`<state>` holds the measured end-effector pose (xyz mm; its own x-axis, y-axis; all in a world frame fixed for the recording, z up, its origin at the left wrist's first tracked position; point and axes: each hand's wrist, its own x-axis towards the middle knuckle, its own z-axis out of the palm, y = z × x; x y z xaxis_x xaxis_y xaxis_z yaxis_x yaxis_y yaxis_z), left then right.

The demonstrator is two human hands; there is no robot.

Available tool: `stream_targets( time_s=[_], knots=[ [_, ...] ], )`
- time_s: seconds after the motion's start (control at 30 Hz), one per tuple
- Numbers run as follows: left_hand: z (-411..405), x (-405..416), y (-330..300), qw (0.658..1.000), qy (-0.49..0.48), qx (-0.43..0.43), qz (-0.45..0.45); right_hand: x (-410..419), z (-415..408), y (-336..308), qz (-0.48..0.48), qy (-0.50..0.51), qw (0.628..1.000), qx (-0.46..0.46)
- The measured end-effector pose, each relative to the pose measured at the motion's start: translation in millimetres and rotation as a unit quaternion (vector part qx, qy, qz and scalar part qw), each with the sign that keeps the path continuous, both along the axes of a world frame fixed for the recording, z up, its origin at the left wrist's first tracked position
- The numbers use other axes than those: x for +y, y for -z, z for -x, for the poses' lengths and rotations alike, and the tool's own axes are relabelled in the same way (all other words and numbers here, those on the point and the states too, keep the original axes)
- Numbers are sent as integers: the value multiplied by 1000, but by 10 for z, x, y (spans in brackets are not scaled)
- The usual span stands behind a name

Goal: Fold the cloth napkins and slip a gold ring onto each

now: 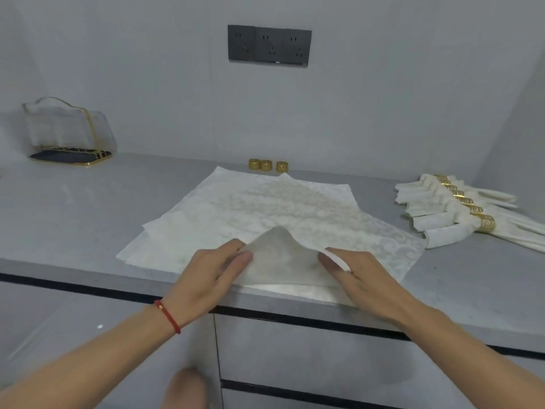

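Note:
A stack of flat cream patterned napkins (265,208) lies spread on the grey counter (88,208). The near corner of the top napkin (280,255) is lifted and turned back. My left hand (212,276) pinches that corner's left edge. My right hand (354,273) pinches its right edge. Three loose gold rings (267,165) stand in a row behind the stack by the wall. At the right, several folded napkins with gold rings on them (460,211) lie side by side.
A clear gold-trimmed holder on a dark base (69,134) stands at the back left. A dark socket panel (269,46) is on the wall. The counter's front edge (88,278) runs just under my hands, with drawers (324,364) below.

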<state>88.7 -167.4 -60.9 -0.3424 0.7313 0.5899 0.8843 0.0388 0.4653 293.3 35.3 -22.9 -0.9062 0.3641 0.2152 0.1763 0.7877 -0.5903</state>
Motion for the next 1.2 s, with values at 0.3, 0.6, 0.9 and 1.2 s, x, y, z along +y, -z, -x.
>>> stream_targets(
  time_s=[0.3,0.6,0.9,1.2],
  knots=[
    [625,437,-526,962,-23,-221,160,508,496,-461,154,21,986,-59],
    [1721,1816,-458,936,-220,-11,274,1632,2158,79,-12,201,976,-81],
    [2050,2351,-152,913,-287,62,282,1771,2578,314,-281,179,938,-88],
    [1985,2506,-22,924,-260,147,238,1724,2642,485,-250,81,953,-149]
  ],
)
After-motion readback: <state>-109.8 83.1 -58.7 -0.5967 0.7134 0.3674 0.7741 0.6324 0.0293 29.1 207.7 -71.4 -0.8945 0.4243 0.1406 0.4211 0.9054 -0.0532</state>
